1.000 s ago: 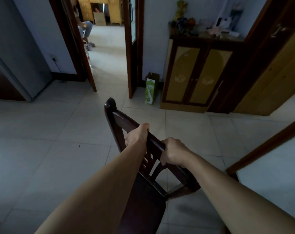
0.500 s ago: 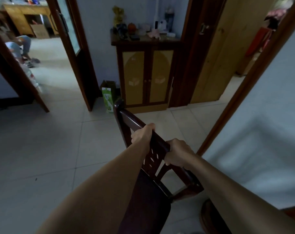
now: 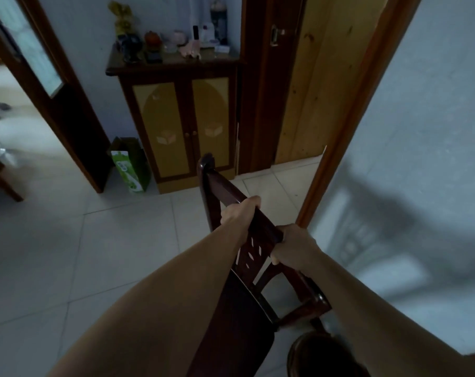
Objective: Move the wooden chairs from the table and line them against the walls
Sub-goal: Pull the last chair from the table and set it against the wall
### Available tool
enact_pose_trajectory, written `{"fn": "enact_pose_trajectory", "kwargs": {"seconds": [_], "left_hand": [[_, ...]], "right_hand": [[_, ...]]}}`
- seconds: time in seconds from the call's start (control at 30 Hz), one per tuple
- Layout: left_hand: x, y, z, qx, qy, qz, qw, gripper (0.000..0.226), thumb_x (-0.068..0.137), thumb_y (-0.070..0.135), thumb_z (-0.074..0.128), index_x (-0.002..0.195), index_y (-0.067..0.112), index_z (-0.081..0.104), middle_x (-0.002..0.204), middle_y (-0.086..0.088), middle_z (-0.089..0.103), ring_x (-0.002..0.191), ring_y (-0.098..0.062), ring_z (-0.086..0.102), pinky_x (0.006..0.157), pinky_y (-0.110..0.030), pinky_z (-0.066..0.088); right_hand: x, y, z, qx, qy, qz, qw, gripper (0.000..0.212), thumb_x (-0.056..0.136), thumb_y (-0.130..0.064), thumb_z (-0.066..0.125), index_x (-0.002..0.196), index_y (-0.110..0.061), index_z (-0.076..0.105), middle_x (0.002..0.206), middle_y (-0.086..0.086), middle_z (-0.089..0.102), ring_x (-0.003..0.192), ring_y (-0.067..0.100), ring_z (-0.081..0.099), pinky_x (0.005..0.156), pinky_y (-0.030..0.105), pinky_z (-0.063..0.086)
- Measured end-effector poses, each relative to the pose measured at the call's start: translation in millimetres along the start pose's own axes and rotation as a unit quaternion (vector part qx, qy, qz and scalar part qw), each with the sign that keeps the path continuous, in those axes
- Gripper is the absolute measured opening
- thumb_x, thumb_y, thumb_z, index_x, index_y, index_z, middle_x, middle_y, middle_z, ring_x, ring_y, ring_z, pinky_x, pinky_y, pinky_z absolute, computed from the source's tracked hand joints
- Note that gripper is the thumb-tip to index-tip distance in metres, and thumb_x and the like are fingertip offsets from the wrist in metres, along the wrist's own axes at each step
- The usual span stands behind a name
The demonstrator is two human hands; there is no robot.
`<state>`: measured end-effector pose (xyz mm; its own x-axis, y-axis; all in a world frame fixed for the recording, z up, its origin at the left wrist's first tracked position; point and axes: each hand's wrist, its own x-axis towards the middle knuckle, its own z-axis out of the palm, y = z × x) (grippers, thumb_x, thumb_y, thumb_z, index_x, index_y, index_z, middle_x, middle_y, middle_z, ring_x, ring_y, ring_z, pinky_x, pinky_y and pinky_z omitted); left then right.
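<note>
now carrying a wooden chair (image 3: 254, 270) toward the right wall (image 3: 426, 110).
left hand (image 3: 237, 212) and right hand (image 3: 293, 244) clench its top rail; next, probably set it down.

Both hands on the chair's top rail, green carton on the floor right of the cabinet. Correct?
Not quite: the head view shows the green carton left of the cabinet. The left hand and right hand do grip the chair by its top rail.

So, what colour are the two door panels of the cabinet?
The cabinet door panels are mustard yellow with a paler arch pattern, framed in dark brown wood; seen in the head view.
</note>
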<state>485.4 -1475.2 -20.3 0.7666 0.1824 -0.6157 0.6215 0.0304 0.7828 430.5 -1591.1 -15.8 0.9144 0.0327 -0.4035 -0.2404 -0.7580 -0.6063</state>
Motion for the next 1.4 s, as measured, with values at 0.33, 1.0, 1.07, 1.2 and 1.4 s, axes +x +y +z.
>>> {"fn": "enact_pose_trajectory", "kwargs": {"seconds": [0.33,1.0,1.07,1.2,1.4], "left_hand": [[38.1,25.7,133.7,0.058,-0.067,0.018,0.996,0.045,0.053,0.038,0.064,0.083,0.007,0.052,0.092,-0.010,0.061,0.084,-0.027,0.064,0.078,-0.037,0.057],[53.5,21.2,282.0,0.106,-0.153,0.026,0.982,0.079,0.054,0.039,0.071,0.120,0.001,0.051,0.114,-0.016,0.062,0.101,-0.034,0.064,0.087,-0.043,0.055],[55.3,19.5,287.6,0.102,-0.153,0.032,0.982,0.079,0.056,0.038,0.073,0.122,0.001,0.048,0.117,-0.017,0.060,0.102,-0.035,0.063,0.088,-0.044,0.054],[59.4,17.0,294.8,0.106,-0.151,0.034,0.982,0.068,0.059,0.037,0.073,0.115,0.002,0.056,0.115,-0.015,0.061,0.099,-0.032,0.064,0.088,-0.043,0.054],[60.5,12.6,303.2,0.101,-0.160,0.029,0.981,0.089,0.048,0.044,0.072,0.123,0.001,0.053,0.121,-0.014,0.059,0.104,-0.033,0.061,0.089,-0.044,0.053]], "right_hand": [[45.3,83.5,-80.9,0.041,0.045,0.084,0.995,0.024,0.064,0.001,0.062,0.085,-0.009,0.068,0.069,0.004,0.064,0.063,0.019,0.063,0.054,0.024,0.049],[60.2,195.9,-155.7,0.113,0.082,0.114,0.983,0.012,0.072,0.009,0.057,0.069,-0.003,0.060,0.049,0.004,0.051,0.042,0.014,0.049,0.047,0.022,0.036],[59.9,199.9,-156.8,0.126,0.083,0.105,0.983,0.013,0.072,0.010,0.056,0.077,-0.001,0.062,0.059,0.011,0.051,0.050,0.021,0.050,0.052,0.027,0.036],[60.2,205.4,-157.3,0.127,0.094,0.095,0.983,0.017,0.072,0.010,0.056,0.070,-0.007,0.059,0.057,0.010,0.051,0.048,0.019,0.049,0.048,0.023,0.035],[59.1,213.8,-155.7,0.125,0.113,0.100,0.981,0.009,0.074,0.006,0.058,0.082,0.001,0.061,0.064,0.014,0.052,0.059,0.025,0.052,0.056,0.032,0.038]]}}
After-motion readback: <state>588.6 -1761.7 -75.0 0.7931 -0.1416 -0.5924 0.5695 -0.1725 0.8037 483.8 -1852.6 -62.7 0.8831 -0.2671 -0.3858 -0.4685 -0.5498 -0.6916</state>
